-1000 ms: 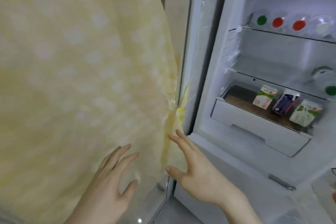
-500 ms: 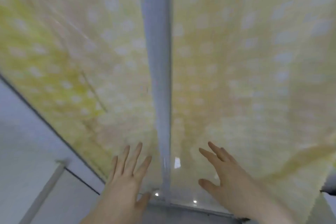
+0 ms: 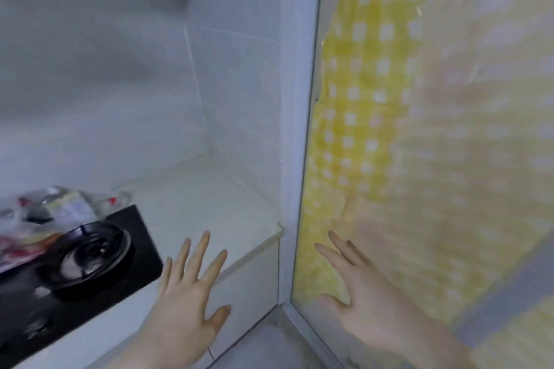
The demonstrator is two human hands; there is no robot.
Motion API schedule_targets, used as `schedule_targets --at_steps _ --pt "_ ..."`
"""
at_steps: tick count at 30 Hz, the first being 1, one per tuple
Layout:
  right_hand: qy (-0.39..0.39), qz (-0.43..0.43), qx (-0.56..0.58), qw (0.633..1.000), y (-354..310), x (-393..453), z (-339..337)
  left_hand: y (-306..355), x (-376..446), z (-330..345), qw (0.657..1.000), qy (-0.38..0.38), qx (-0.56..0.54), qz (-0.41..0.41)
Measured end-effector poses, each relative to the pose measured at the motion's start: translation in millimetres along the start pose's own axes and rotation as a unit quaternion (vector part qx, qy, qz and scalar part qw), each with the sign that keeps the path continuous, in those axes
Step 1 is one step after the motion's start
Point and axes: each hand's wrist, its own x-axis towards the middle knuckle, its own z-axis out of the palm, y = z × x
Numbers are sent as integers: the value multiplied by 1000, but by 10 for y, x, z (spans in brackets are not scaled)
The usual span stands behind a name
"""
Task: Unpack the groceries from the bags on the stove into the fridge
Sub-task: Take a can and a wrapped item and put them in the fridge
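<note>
Head view: both hands are empty with fingers spread and released, the left hand point(image 3: 186, 305) over the bench point(image 3: 204, 207) edge, the right hand point(image 3: 365, 308) by the yellow-checked fridge point(image 3: 374, 129) at right. The grocery bags point(image 3: 45, 219) sit on the stove point(image 3: 90, 260) at lower left. Likely step: fetching the next item, so reach left. Labels are too blurred to read.

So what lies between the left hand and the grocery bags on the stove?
In the head view, a black stove burner lies between the left hand and the grocery bags; nothing else.
</note>
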Motion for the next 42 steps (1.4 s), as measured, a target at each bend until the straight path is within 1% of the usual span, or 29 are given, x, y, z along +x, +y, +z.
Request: schedule_targets --at_steps 3,7,12,15,17,19,22,25,28,30,32,35,38,42 --pt "-17 -51 -11 998 -454 425 186 -565 -217 -170 998 32 -2 -53" --pt "-41 -96 -6 994 -1017 926 510 -1211 -425 -313 992 59 4 -114" --pt "-67 -151 4 986 -1677 1423 907 -1883 -661 -393 987 42 7 -158" --pt "-93 -186 5 978 -2041 1679 1045 -2237 -799 -394 979 26 20 -201" --pt "-106 -204 -4 973 -2200 1807 1086 -2397 -853 -382 977 7 13 -214" --pt "-123 -224 -13 967 -2355 2006 1121 -2583 -879 -329 972 12 21 -234" --pt "-140 -255 -22 957 -2552 2355 1166 -2721 -872 -302 962 28 -1 -272" --pt "-159 -291 -19 943 -2718 2732 1240 -2767 -789 -365 947 92 -32 -307" --pt "-184 -321 -19 929 -2886 3086 1303 -2834 -694 -408 939 113 -33 -325" --pt "-196 -339 -22 920 -3004 3313 1347 -2907 -639 -388 934 113 -41 -335" --pt "-207 -352 -22 913 -3120 3520 1408 -2986 -613 -361 933 115 -25 -340" --pt "-222 -354 -27 908 -3267 3748 1481 -3081 -532 -387 929 116 -21 -349" --pt "-225 -363 -27 904 -3381 3937 1540 -3220 -394 -444 924 108 -26 -367" --pt "-216 -358 -34 908 -3515 4202 1663 -3522 -281 -529 928 89 -43 -359"
